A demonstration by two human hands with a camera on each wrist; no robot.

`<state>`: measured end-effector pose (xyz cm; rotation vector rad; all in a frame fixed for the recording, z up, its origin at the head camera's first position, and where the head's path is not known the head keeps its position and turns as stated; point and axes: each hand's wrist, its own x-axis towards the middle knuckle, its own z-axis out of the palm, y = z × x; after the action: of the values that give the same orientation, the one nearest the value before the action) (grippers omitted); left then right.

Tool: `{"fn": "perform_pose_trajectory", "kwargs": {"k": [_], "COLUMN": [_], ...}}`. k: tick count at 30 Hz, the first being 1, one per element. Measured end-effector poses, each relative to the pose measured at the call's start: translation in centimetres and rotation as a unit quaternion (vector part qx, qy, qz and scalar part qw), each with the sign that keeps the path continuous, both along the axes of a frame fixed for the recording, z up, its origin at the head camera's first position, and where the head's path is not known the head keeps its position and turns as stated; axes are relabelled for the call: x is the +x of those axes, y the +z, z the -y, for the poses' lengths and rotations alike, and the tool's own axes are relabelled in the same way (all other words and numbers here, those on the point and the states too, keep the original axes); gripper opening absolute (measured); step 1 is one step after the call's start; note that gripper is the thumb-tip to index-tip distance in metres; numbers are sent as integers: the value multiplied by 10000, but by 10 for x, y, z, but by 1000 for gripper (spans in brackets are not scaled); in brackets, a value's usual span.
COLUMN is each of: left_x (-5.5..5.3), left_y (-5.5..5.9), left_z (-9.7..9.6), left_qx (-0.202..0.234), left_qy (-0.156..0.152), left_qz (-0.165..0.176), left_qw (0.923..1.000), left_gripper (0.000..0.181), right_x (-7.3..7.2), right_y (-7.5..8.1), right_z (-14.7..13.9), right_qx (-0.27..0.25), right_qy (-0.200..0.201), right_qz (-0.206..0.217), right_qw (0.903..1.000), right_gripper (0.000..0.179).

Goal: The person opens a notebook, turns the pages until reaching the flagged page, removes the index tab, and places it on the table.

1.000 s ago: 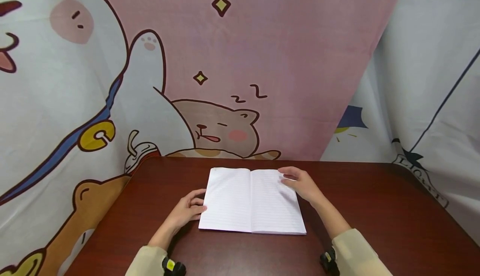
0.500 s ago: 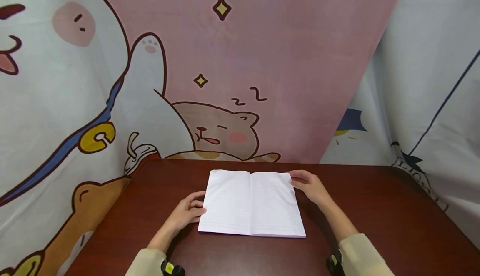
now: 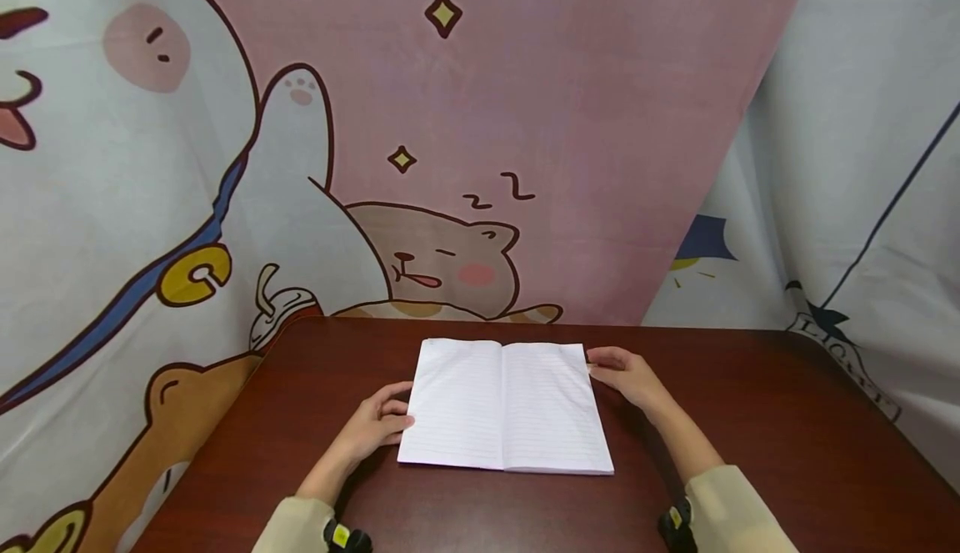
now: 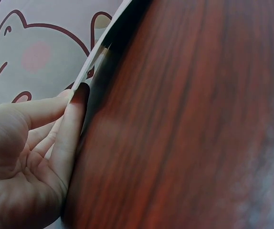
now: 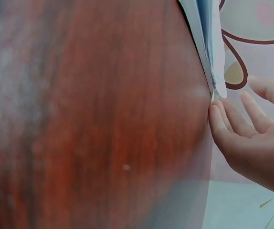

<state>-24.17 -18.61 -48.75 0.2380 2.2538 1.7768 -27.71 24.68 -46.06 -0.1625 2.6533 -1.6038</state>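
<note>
An open notebook (image 3: 465, 407) with blank lined pages lies on the dark red-brown table in the head view. My left hand (image 3: 372, 419) pinches its left edge; in the left wrist view the left thumb is on top of the page edge (image 4: 82, 71) and the fingers are beneath. At the upper right edge is my right hand (image 3: 626, 376). The right wrist view shows the right hand (image 5: 251, 129) with its lower fingertips right at the corner of the notebook's pages (image 5: 216, 71), while the thumb stands apart from them.
The table (image 3: 750, 419) extends to both sides of the notebook. Behind it hangs a cartoon-printed cloth (image 3: 585, 119), and a white cloth (image 3: 847, 161) borders the right side. Each wrist wears a black camera strap (image 3: 347, 535) near the cuff.
My right hand has slid right, off the upper right page to just beyond the notebook's right edge. The left hand and the notebook have stayed in place.
</note>
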Motion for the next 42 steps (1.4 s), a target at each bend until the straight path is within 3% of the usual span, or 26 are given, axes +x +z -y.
{"fn": "perform_pose_trajectory", "kwargs": {"k": [8, 18, 24, 30, 37, 42], "left_x": [-3, -5, -4, -2, -2, -2], "left_y": [-1, -2, -2, -2, -2, -2], "left_z": [-2, -3, -2, -2, -1, -1], "left_qx": [-91, -91, -81, -89, -47, -74], "left_qy": [160, 212, 229, 225, 181, 181], "left_qz": [12, 86, 115, 102, 93, 106], "left_qw": [9998, 9997, 9996, 9997, 9998, 9998], "left_gripper": [59, 60, 59, 59, 59, 60], "right_x": [0, -3, -3, -5, -5, -4], "right_y": [1, -1, -1, -1, -2, -2], "right_z": [-2, -2, 2, 6, 10, 11], "right_qx": [-37, -227, -375, -197, -30, -90], "right_qy": [106, 97, -105, -310, -471, -564], "right_qz": [192, -20, 222, 531, 533, 598], "right_qw": [9998, 9997, 9990, 9979, 9975, 9966], "right_gripper": [41, 40, 43, 40, 27, 28]}}
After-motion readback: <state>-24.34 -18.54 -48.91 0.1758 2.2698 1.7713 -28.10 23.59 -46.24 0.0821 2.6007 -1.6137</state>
